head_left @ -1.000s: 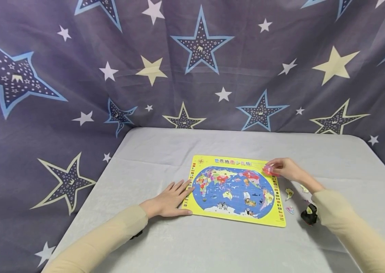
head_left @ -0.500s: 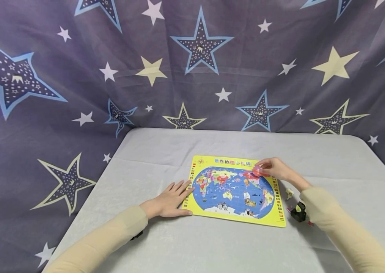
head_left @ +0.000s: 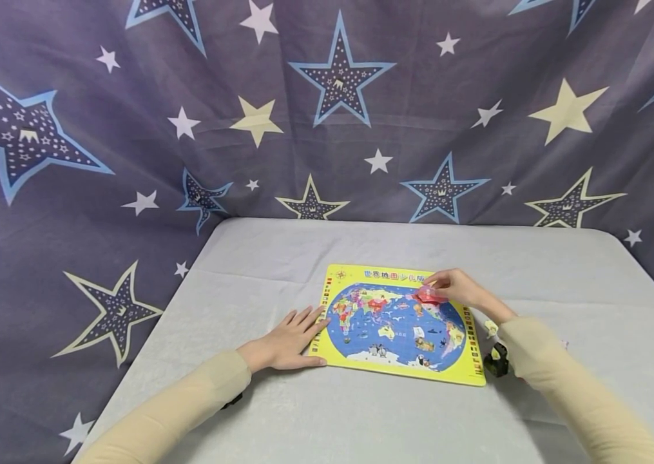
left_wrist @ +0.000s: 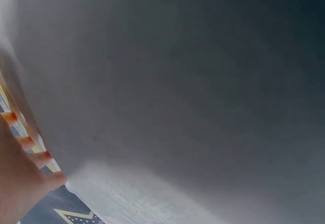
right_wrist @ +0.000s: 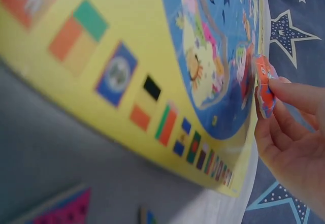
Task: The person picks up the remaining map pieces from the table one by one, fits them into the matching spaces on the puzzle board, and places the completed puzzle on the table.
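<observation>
A yellow-bordered world map puzzle board [head_left: 396, 372] lies on the grey-covered table. My left hand [head_left: 286, 340] rests flat with spread fingers on the board's left edge; in the left wrist view its fingers [left_wrist: 40, 158] lie along that edge. Over the upper right of the map, my right hand [head_left: 461, 288] pinches a red puzzle piece [head_left: 432, 294] between thumb and fingers. The right wrist view shows this red piece [right_wrist: 265, 87] held tilted, close over the map. Printed flags line the board's border.
Loose puzzle pieces lie right of the board, among them a pale yellow one [head_left: 491, 327], partly hidden by the right sleeve [head_left: 553, 354]. A pink dotted piece [right_wrist: 61, 209] shows in the right wrist view. A star-patterned curtain [head_left: 361, 161] hangs behind the table.
My right hand has moved left with the red puzzle piece, from the board's right border to over the red area at the map's upper right. My left hand has stayed put.
</observation>
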The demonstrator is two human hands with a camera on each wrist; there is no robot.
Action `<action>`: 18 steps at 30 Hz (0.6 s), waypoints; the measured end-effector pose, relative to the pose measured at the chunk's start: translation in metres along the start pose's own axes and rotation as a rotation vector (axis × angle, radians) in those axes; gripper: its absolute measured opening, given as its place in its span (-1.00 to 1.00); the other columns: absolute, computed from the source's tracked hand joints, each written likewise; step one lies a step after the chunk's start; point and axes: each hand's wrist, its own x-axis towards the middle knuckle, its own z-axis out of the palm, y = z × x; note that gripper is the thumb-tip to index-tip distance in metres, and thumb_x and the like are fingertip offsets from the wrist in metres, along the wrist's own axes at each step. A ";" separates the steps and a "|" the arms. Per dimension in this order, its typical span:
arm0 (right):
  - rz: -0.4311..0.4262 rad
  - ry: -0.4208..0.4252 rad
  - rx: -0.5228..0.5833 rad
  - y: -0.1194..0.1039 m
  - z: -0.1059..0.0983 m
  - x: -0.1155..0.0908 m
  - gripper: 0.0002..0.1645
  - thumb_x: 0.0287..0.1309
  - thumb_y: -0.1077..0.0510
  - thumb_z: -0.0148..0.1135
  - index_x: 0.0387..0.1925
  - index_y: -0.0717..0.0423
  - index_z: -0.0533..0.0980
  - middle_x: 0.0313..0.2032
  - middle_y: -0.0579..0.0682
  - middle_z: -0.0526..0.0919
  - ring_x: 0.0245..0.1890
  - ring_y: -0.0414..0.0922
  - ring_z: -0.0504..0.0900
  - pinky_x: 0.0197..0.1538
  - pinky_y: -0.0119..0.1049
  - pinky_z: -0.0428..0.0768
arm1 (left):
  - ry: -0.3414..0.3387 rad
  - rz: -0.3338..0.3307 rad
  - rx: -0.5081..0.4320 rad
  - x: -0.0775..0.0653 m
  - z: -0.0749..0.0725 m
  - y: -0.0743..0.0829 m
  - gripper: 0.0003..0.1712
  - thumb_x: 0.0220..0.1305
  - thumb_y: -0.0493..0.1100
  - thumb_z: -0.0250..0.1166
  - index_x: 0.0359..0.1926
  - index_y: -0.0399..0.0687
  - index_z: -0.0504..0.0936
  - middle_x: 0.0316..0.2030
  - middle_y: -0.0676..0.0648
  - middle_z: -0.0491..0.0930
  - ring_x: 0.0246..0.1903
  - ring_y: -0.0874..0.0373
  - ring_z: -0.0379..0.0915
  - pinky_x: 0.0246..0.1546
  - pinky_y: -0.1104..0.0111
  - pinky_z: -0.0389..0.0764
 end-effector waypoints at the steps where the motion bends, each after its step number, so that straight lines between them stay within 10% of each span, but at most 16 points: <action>1: -0.006 -0.001 0.002 -0.001 0.001 0.001 -0.71 0.04 0.39 0.11 -0.15 0.43 0.50 -0.41 0.14 0.61 -0.45 -0.14 0.50 -0.41 -0.39 0.46 | 0.000 0.001 0.001 0.000 0.000 0.000 0.00 0.06 0.53 -0.28 0.38 0.07 -0.15 0.37 -0.04 -0.31 0.33 0.00 -0.38 0.25 0.05 -0.19; 18: -0.006 -0.004 -0.008 -0.004 0.010 0.006 -0.73 0.07 0.40 0.06 -0.16 0.42 0.52 -0.33 0.22 0.61 -0.45 -0.16 0.50 -0.42 -0.39 0.44 | 0.010 0.009 0.000 0.000 0.000 0.000 -0.01 0.06 0.52 -0.27 0.38 0.07 -0.14 0.37 -0.04 -0.30 0.33 -0.01 -0.37 0.25 0.04 -0.18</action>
